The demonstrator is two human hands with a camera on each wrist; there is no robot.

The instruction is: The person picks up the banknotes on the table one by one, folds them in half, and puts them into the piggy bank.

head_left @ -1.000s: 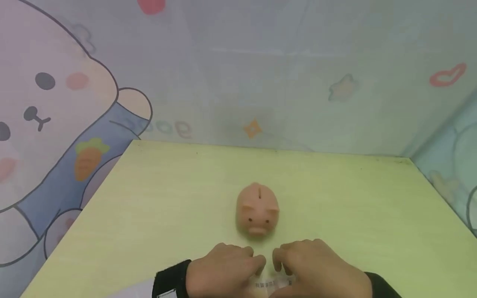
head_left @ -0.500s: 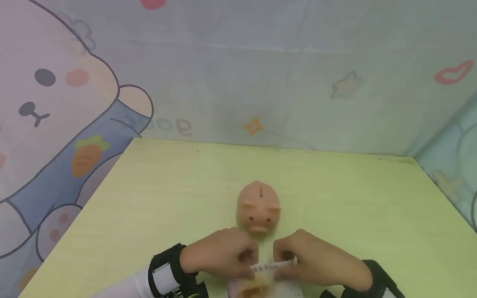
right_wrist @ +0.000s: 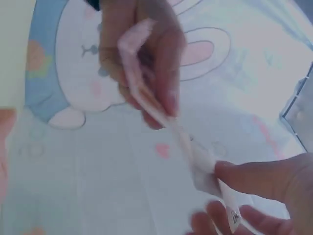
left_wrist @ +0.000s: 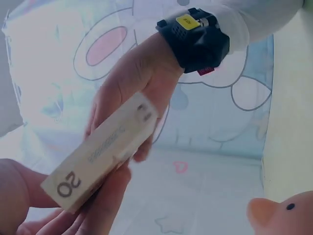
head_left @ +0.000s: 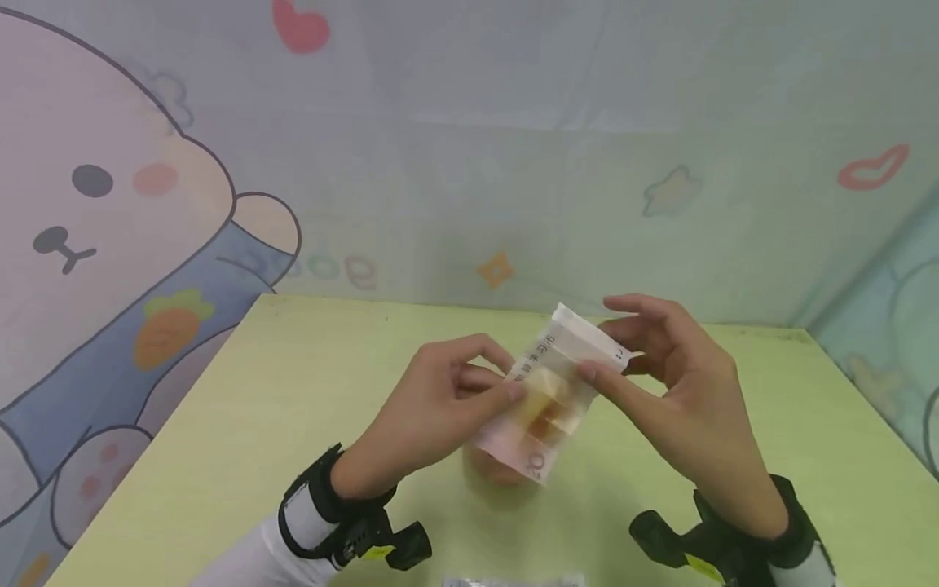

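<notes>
Both hands hold a folded pinkish banknote (head_left: 548, 390) up in the air over the table's middle. My left hand (head_left: 506, 379) pinches its left edge between thumb and fingers. My right hand (head_left: 605, 342) pinches the right edge, thumb in front and fingers behind. In the left wrist view the banknote (left_wrist: 98, 154) shows a "20", with the right hand (left_wrist: 137, 83) behind it. Seen edge-on in the right wrist view, the banknote (right_wrist: 164, 115) runs between the two hands. A pink piggy bank (head_left: 499, 474) stands below the note, mostly hidden; its snout (left_wrist: 288, 215) shows in the left wrist view.
The yellow-green table (head_left: 293, 408) is boxed in by fabric walls printed with a cartoon rabbit (head_left: 110, 212) on the left and at the back. A pale flat packet (head_left: 513, 580) peeks in at the near edge. Black wrist bands (head_left: 315, 505) sit on both arms.
Both hands rose from the table's near edge, carrying the banknote up and forward over the piggy bank, which is now mostly hidden behind it.
</notes>
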